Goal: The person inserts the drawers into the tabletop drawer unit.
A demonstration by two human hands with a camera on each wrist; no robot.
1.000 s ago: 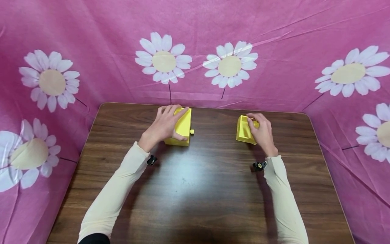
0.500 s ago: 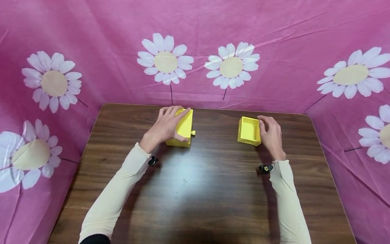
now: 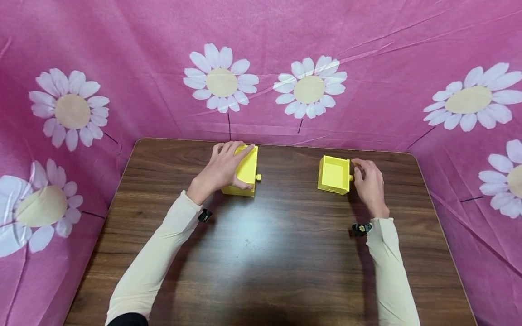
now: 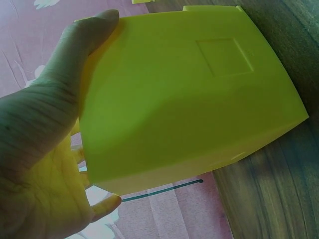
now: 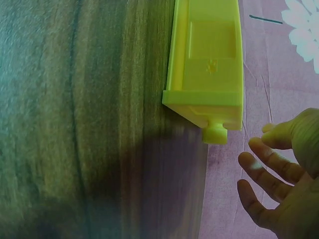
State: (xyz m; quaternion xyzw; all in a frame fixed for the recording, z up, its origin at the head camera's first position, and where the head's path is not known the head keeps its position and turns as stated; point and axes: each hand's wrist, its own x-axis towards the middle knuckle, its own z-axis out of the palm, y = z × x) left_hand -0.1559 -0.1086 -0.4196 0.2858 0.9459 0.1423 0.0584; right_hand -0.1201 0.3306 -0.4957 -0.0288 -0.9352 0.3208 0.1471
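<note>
My left hand [image 3: 218,167] grips a yellow box [image 3: 247,170] at the back of the table, spanning it with the thumb at the near side and fingers at the far side. A small yellow knob [image 3: 258,177] sticks out of the box's right side. To the right stands an empty, open-topped yellow drawer [image 3: 333,187]. Its own round knob [image 5: 215,134] faces my right hand [image 3: 371,185]. That hand is just right of the knob, fingers loosely bent and apart from it in the right wrist view, holding nothing.
Both things stand on a dark wood-grain table [image 3: 285,253], near its back edge. A pink curtain [image 3: 261,108] with large white daisies rises behind the table and along both sides. Bare tabletop separates the box from the drawer.
My right hand has moved right, off the drawer and past its knob, uncovering the drawer's inside and then the knob. The left hand keeps its grip on the box.
</note>
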